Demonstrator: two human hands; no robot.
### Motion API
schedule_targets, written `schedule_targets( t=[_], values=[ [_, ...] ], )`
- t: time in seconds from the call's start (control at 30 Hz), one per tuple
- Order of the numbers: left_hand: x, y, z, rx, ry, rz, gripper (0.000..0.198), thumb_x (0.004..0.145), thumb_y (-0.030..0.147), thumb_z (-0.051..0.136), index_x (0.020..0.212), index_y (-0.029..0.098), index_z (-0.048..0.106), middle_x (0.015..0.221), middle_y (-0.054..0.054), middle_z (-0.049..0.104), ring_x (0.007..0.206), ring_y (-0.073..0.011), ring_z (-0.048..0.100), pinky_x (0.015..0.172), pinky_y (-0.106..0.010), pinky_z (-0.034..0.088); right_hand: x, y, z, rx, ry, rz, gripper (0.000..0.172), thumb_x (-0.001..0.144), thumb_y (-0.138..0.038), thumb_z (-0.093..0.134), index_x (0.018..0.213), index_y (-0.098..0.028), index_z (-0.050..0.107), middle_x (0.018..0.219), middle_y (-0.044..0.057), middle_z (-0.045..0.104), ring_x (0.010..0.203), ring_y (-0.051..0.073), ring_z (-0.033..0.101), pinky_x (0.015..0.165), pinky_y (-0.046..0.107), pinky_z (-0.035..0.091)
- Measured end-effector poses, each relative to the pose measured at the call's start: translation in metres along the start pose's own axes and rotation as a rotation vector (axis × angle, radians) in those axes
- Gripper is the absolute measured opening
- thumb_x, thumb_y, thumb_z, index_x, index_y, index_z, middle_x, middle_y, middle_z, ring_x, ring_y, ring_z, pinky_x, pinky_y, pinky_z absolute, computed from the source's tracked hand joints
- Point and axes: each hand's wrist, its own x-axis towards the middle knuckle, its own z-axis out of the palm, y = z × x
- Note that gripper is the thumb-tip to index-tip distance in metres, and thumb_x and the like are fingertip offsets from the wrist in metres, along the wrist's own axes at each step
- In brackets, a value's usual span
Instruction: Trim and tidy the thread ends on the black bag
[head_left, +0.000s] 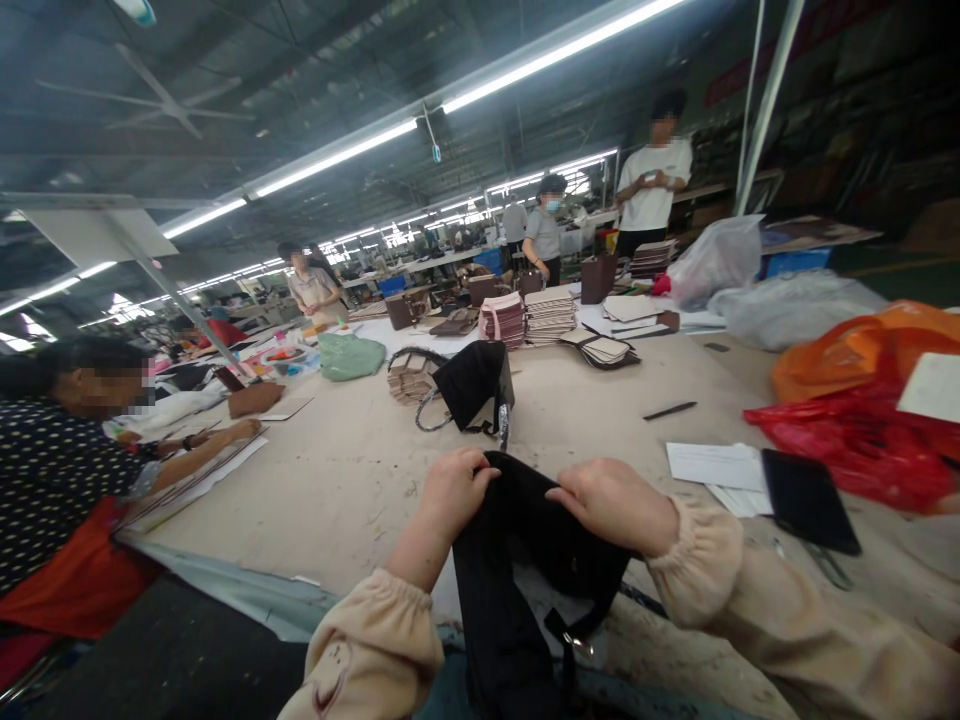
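The tabletop [330, 475] carries papers [712, 464] and plastic bags [351, 356].

At lower centre, the left hand [454, 492] and right hand [616, 506] grip the upper part of a black bag [491, 610]. A second bag [471, 385] sits mid-frame on the table [352, 480]; right, a phone [810, 500] lies near red plastic [862, 445]; left, a co-worker [64, 440] leans in.

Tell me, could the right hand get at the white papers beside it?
Probably yes: the white papers lie close to the right hand, and only table shows between. But that hand grips the black bag, so it would likely have to let go first.
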Motion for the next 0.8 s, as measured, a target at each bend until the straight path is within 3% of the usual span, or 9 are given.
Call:
schedule_targets(
  t=[0.13,0.47,0.63,0.8],
  values=[
    [0.008,-0.003,0.0,0.083,-0.028,0.015,0.017,0.08,0.032,0.053,0.072,0.019,0.062,0.076,-0.002,0.066,0.074,-0.0153,0.059,0.069,-0.027,0.042,0.004,0.006,0.0,-0.001,-0.019,-0.01,0.042,0.091,-0.042,0.033,0.07,-0.021,0.063,0.069,0.005,0.067,0.067,0.02,0.063,0.059,0.028,0.038],
    [0.021,0.007,0.006,0.181,-0.087,-0.074,0.023,0.082,0.037,0.047,0.075,0.021,0.062,0.082,-0.003,0.067,0.078,-0.0182,0.06,0.067,-0.028,0.042,0.009,0.014,0.0,0.006,-0.068,0.03,0.041,0.088,-0.05,0.037,0.07,-0.022,0.061,0.069,0.004,0.067,0.066,0.02,0.062,0.059,0.029,0.038],
    [0.019,0.009,0.005,0.182,-0.092,-0.098,0.023,0.082,0.038,0.047,0.077,0.021,0.063,0.082,-0.004,0.067,0.079,-0.0194,0.061,0.067,-0.029,0.044,0.022,0.017,-0.012,0.161,-0.076,-0.041,0.033,0.087,-0.047,0.041,0.089,-0.025,0.065,0.079,0.003,0.069,0.074,0.018,0.063,0.065,0.027,0.041],
    [0.019,0.01,0.006,0.172,-0.094,-0.132,0.027,0.082,0.04,0.045,0.082,0.021,0.064,0.084,-0.006,0.067,0.08,-0.0214,0.061,0.069,-0.032,0.045,0.057,0.02,-0.015,0.308,-0.068,-0.101,0.038,0.083,-0.046,0.048,0.106,-0.02,0.064,0.081,0.004,0.07,0.074,0.017,0.063,0.067,0.025,0.043]
  ],
)
